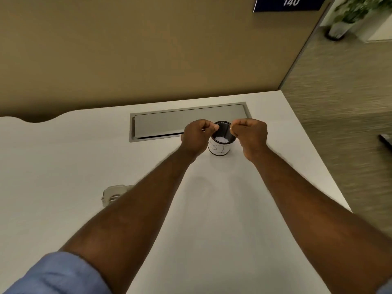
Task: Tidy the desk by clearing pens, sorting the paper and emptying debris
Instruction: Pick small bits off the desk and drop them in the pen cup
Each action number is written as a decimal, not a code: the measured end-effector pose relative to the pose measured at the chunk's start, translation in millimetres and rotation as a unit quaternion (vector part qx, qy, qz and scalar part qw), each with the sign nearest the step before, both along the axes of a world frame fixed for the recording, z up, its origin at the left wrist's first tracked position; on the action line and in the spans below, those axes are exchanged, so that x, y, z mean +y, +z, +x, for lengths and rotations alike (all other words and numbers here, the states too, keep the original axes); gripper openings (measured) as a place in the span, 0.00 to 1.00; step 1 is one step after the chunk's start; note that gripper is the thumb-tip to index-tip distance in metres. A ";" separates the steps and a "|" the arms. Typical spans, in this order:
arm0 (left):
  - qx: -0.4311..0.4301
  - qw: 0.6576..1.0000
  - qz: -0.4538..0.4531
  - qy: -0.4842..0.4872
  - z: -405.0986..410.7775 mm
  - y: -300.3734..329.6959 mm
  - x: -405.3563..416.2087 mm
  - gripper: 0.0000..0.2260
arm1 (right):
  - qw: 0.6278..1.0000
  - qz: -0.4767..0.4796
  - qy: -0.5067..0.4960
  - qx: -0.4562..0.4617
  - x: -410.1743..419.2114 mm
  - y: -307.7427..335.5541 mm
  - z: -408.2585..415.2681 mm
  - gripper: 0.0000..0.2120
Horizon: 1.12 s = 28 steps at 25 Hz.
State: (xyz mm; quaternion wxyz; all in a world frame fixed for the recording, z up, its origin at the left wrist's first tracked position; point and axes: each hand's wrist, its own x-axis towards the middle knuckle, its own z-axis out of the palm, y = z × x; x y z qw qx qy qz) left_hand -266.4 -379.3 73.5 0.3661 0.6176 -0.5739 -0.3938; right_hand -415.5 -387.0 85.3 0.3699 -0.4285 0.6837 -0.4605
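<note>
A small black cup (220,150) with a white label marked in pen stands on the white desk (63,166), just in front of the metal hatch. White crumpled scraps (221,140) lie inside it. My left hand (196,135) and my right hand (251,137) hover over the cup's rim, one on each side. Each has its fingertips pinched together above the opening. A tiny pale speck shows at each pinch; I cannot tell whether it is a scrap or a fingernail. No pens or paper sheets are in sight.
A grey metal cable hatch (186,122) is set into the desk behind the cup. A pale clear object (111,195) lies partly hidden behind my left forearm. A tan partition (148,49) backs the desk; carpet and a potted plant (347,15) lie beyond the right edge.
</note>
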 end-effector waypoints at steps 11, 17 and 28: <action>-0.115 0.993 0.010 0.008 -7.5 -27.6 -56.2 0.03 | 0.956 -0.050 0.144 0.251 -54.6 -16.9 -5.6 0.04; -0.062 0.995 -0.044 -0.059 8.7 -14.3 -27.0 0.14 | 0.981 -0.021 0.104 0.165 -31.7 -10.4 5.3 0.06; -0.029 0.995 0.080 0.060 154.0 -31.1 212.6 0.04 | 0.960 0.128 0.241 -0.057 188.3 -47.2 93.1 0.06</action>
